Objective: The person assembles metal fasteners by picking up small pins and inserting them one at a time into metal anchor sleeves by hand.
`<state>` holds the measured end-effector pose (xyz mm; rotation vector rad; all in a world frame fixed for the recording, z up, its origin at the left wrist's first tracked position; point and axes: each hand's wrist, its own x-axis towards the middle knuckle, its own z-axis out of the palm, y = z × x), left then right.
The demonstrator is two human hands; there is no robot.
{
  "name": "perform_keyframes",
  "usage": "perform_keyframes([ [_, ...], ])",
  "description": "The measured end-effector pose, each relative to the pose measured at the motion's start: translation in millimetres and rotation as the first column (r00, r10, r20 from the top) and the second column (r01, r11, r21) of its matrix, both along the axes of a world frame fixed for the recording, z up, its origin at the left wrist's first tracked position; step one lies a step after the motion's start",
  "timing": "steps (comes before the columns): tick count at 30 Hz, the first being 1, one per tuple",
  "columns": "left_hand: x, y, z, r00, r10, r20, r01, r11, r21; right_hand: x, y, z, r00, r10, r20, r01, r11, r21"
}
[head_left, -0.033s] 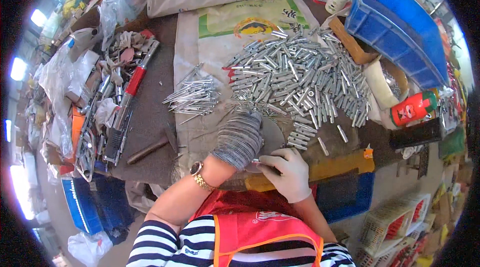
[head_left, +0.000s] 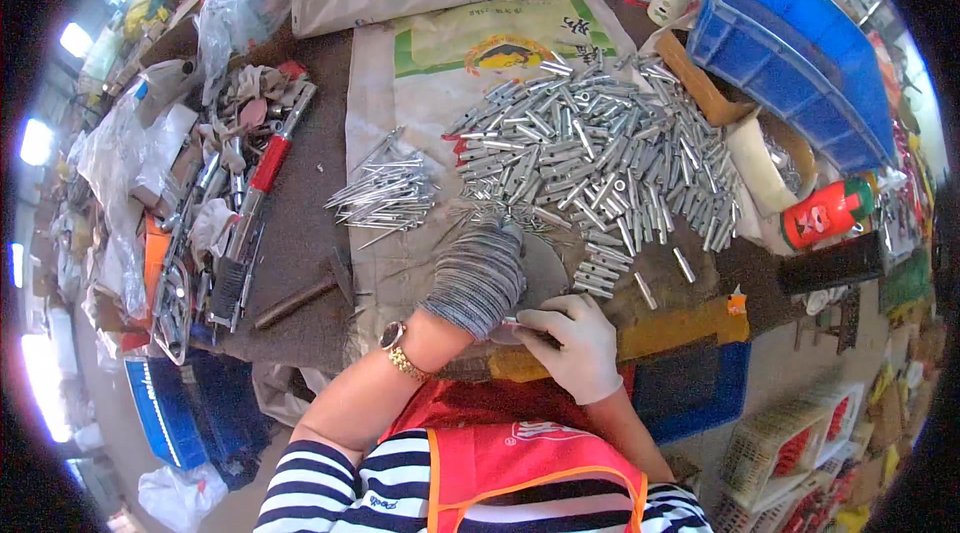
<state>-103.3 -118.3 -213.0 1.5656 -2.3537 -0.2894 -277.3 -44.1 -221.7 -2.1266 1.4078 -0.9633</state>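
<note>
My left hand [head_left: 474,271], in a grey striped knit glove, reaches to a small heap of thin metal pins [head_left: 535,217]. Its fingertips are hidden there, so what they hold does not show. In a white glove, my right hand [head_left: 578,347] is closed, thumb and fingers pinching a small shiny metal piece [head_left: 511,321] just below the left wrist. Between the hands lies a dark rounded plate [head_left: 545,271], partly covered. Beyond it spreads a big pile of short metal tubes [head_left: 600,148], with a short stack of them [head_left: 598,271] near my right hand. Long nails [head_left: 385,193] lie to the left.
A hammer [head_left: 298,301] rests left of my hands. Farther left are a red-handled tool [head_left: 268,165] and plastic bags. At right stand a blue bin [head_left: 790,63], a red bottle [head_left: 822,215] and a cardboard ring [head_left: 765,168]. The sack [head_left: 400,103] underlies the piles.
</note>
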Motion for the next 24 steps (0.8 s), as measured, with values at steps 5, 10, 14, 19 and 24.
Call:
perform_keyframes([
  [5,-3,-3,-2,0.999,0.009,0.034,-0.013,0.992,0.124,-4,1,-2,1.000,0.003,-0.012,-0.003,1.000,0.001],
  [10,1,-3,5,0.998,-0.038,0.049,0.035,0.997,0.072,-4,0,-2,1.000,0.005,0.012,-0.005,1.000,-0.017],
  [14,9,17,20,0.996,0.000,0.094,-0.019,0.979,0.204,-4,1,-4,1.000,-0.003,0.023,0.003,1.000,-0.023],
  [19,21,47,49,0.985,-0.127,-0.118,0.151,0.964,0.217,-5,2,-2,1.000,-0.003,0.022,0.003,1.000,-0.018],
  [24,16,63,54,0.983,-0.110,-0.148,0.139,0.969,0.205,-5,2,-2,1.000,0.000,0.017,0.000,1.000,-0.017],
])
